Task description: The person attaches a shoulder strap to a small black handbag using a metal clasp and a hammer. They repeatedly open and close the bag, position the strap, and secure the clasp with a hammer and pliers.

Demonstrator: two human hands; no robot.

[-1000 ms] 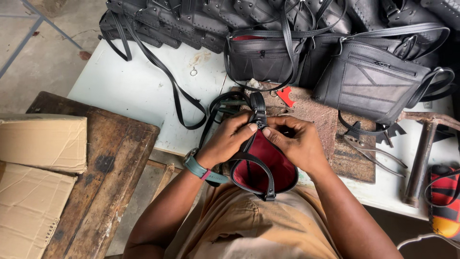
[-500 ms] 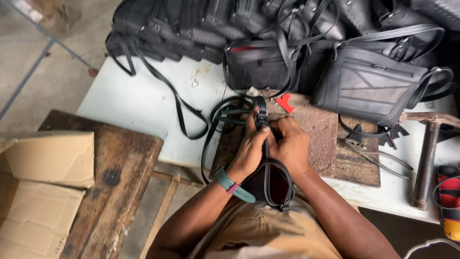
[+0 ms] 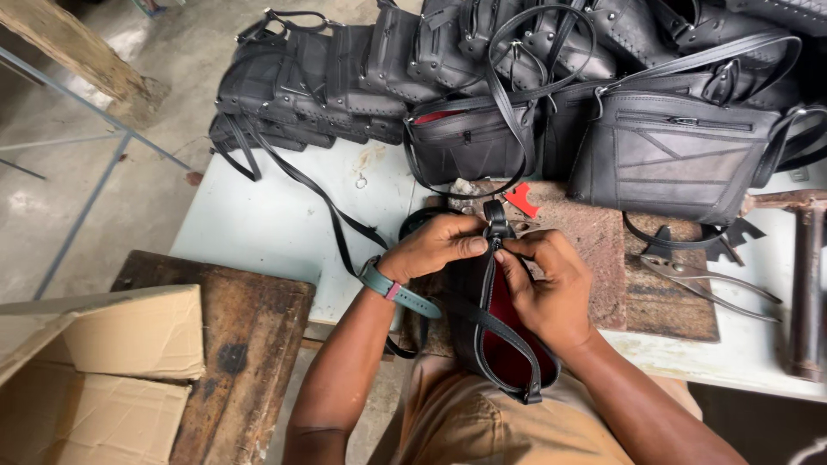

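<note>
A black leather handbag [image 3: 504,349] with a dark red lining rests against my lap at the table's near edge, its mouth facing up. My left hand [image 3: 438,247], with a teal band on the wrist, pinches the bag's top edge beside the strap tab [image 3: 494,213]. My right hand [image 3: 544,284] grips the same edge from the other side, fingertips meeting the left thumb. A black strap [image 3: 508,331] loops down across the bag's opening.
Several finished black bags [image 3: 672,151] and a stack of black pieces [image 3: 310,86] lie along the back of the pale table [image 3: 276,232]. Pliers [image 3: 706,280], a hammer [image 3: 805,275], a red scrap [image 3: 521,200] and a brown work board [image 3: 603,258] sit right. Wooden bench [image 3: 241,362] and cardboard box [image 3: 103,370] at left.
The bag has been turned from wide open toward me to nearly edge-on, and both hands have closed together on its top edge by the strap tab. The view has shifted slightly.
</note>
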